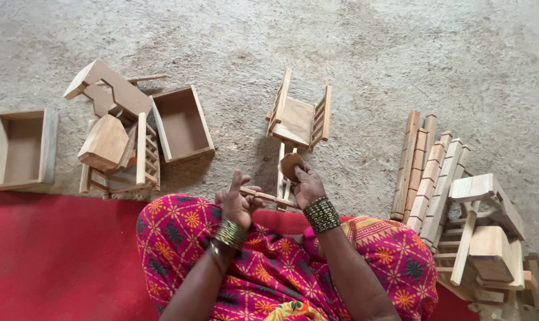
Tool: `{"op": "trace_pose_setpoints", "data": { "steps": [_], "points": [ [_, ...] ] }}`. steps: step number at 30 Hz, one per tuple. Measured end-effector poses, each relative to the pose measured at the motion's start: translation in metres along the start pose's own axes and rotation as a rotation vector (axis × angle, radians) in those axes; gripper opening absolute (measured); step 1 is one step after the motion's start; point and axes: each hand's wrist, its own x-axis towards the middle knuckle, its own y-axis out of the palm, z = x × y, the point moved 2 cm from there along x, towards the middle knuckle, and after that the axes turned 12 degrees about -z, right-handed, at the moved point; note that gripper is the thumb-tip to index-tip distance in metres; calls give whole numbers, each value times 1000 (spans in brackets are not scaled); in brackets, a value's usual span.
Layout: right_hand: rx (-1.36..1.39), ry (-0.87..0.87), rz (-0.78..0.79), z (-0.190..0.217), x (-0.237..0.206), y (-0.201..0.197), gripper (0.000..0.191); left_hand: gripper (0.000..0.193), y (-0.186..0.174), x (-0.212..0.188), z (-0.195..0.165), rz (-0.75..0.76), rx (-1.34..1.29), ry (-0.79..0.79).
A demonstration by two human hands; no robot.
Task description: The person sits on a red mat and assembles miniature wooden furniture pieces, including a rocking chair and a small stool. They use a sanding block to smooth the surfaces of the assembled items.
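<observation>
My left hand (238,202) grips a thin wooden stick (275,198) that runs right toward my other hand. My right hand (307,185) pinches a small round brown wooden disc (291,164) against the stick's far end. Just beyond both hands stands a small wooden cart (298,120) with slatted sides, its two long shafts (283,172) pointing back at me on the concrete floor. Both wrists wear beaded bangles.
An open wooden box (183,123) and a pile of wooden toy parts (118,137) lie to the left, another box (21,148) at far left. Notched wooden slats (427,175) and more toy pieces (489,238) are stacked at right. I sit on a red mat (55,255).
</observation>
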Motion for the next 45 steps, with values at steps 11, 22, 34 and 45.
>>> {"op": "trace_pose_setpoints", "data": {
  "steps": [11,22,34,45],
  "points": [
    [80,16,10,-37,-15,35,31,43,7,36,62,364,-30,-96],
    [-70,-16,119,0,-30,13,30,49,4,14,59,620,-10,-165],
    [-1387,-1635,-450,68,-62,16,16,71,10,12,35,389,139,-145],
    [-1228,-1673,353,-4,-108,41,17,91,8,30,36,148,211,-125]
  ]
}}
